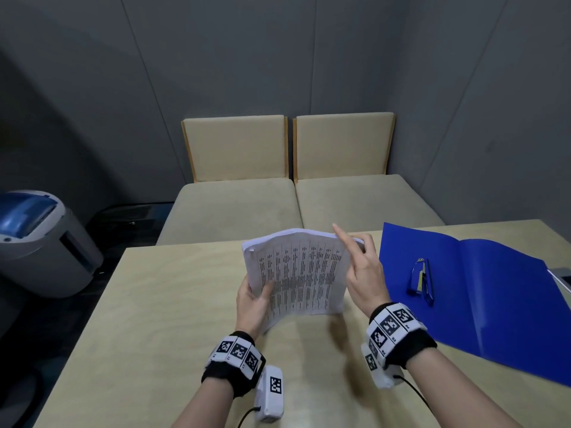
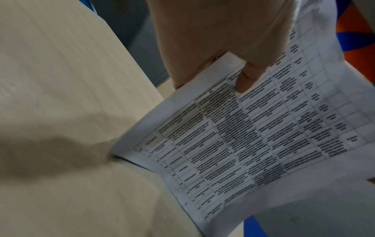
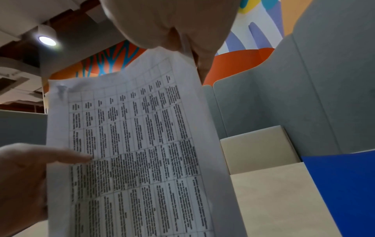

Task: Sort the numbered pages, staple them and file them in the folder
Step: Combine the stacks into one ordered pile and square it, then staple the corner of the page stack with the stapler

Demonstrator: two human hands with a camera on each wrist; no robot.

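A stack of white pages [image 1: 301, 273] printed with tables stands on its lower edge on the wooden table [image 1: 160, 319], bowed at the top. My left hand [image 1: 255, 299] grips its left side, thumb across the front sheet [image 2: 243, 128]. My right hand [image 1: 361, 267] holds the stack's upper right edge [image 3: 182, 52], index finger raised straight above it. The pages' upper left corner looks crumpled [image 3: 61, 89]. An open blue folder [image 1: 494, 288] lies flat to the right, with a blue stapler [image 1: 421, 281] resting on its left leaf.
Two beige upholstered seats [image 1: 296, 199] stand behind the table against grey partition walls. A grey and blue machine [image 1: 37, 242] sits on the floor at the left. A grey object's corner [image 1: 560, 273] shows at the right edge of the folder.
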